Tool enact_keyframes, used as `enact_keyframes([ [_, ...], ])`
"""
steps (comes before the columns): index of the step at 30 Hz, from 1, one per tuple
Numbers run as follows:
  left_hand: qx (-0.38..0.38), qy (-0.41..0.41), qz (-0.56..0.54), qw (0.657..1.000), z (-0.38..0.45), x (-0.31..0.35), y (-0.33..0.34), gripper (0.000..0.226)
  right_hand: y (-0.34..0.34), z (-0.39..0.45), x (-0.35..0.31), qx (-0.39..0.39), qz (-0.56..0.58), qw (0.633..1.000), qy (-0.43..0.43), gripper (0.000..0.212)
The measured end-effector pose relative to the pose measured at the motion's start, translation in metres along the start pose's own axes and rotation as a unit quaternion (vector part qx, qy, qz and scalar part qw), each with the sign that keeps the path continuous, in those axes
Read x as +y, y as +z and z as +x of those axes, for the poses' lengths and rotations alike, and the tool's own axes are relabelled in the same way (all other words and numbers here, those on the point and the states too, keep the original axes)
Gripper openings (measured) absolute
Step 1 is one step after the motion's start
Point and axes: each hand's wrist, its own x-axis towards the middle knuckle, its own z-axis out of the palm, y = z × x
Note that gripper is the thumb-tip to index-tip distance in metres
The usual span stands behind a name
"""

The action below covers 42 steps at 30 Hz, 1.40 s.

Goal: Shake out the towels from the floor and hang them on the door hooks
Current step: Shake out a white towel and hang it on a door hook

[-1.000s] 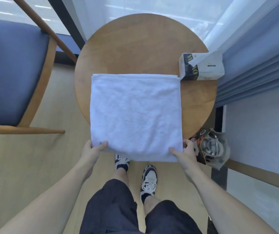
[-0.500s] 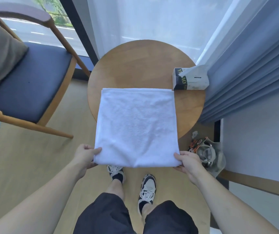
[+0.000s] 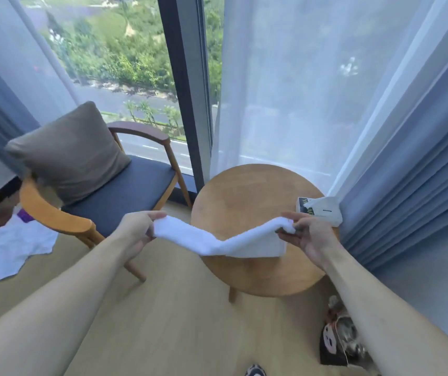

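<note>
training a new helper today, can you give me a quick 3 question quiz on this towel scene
1. True or false: both hands hold the white towel.
2. What lies on the chair seat? A) grey cushion B) tissue box C) towel
3. Fill in: the tissue box stands on the round ____.

Key:
1. True: the left hand and right hand each hold an end, and the towel sags between them.
2. A: the grey cushion leans against the chair back.
3. Table: the box is at the far right edge of the round table, beside the curtain.
</note>
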Motion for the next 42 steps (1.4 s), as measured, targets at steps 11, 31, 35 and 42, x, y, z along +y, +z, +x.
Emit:
enact_keyframes([
  [11,0.089,0.200,0.002,0.976,-0.048,0.039,-0.274,0.022,0.236,-0.073,-0.065,-0.113,-0.142,0.962,-0.205,0.026],
  [31,0.476,0.248,-0.120,0.835,-0.179,-0.056,-0.694,0.012,0.734,-0.192,0.035,-0.331,-0.244,0.869,-0.274,0.017],
  [35,0.529,0.235,-0.112,0.808,-0.189,-0.082,-0.763,0.023,0.837,-0.203,0.081,-0.383,-0.276,0.826,-0.307,0.029],
  [42,0.627,0.177,-0.109,0.751,-0.186,-0.103,-0.887,0.011,1.027,-0.221,0.153,-0.478,-0.288,0.780,-0.284,0.027],
])
